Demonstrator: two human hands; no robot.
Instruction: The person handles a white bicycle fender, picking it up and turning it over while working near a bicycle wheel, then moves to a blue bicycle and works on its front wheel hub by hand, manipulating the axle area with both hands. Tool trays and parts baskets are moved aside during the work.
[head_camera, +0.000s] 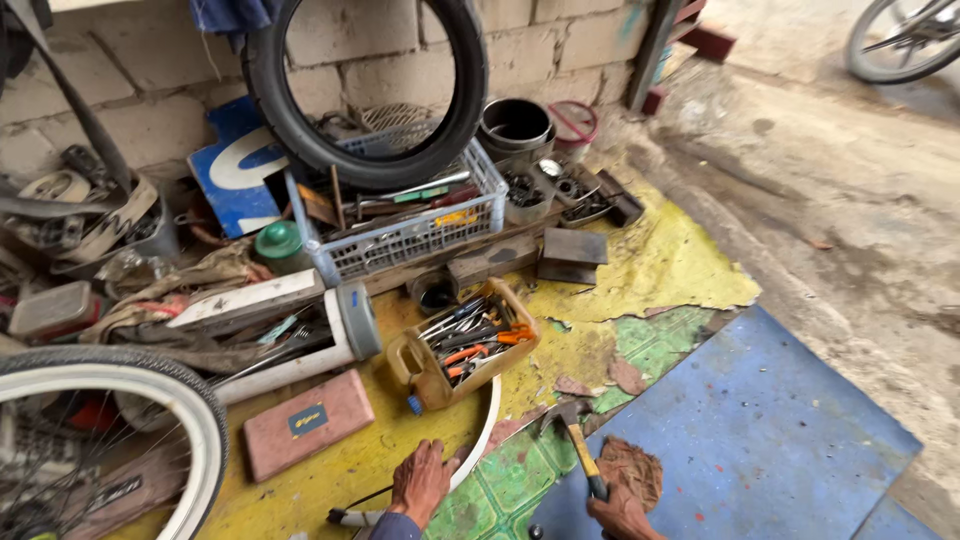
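From my remote view, the right hand (622, 515) is cut off by the bottom edge; only the knuckles closed around the hammer (578, 440) handle show, so I cannot tell the lower end of that handle. The left hand (422, 482) covers part of the white rim (488, 425), and its sleeve leaves the picture below. The spoked wheel (150, 400) at lower left is cropped by two edges. The black tyre (300, 130) runs past the top edge. A second wheel (900, 45) at upper right is only partly shown. Tools inside the cut-open yellow jug (420, 375) overlap; I cannot tell each kind. Contents of the white crate (420, 240) are likewise too crowded to tell.
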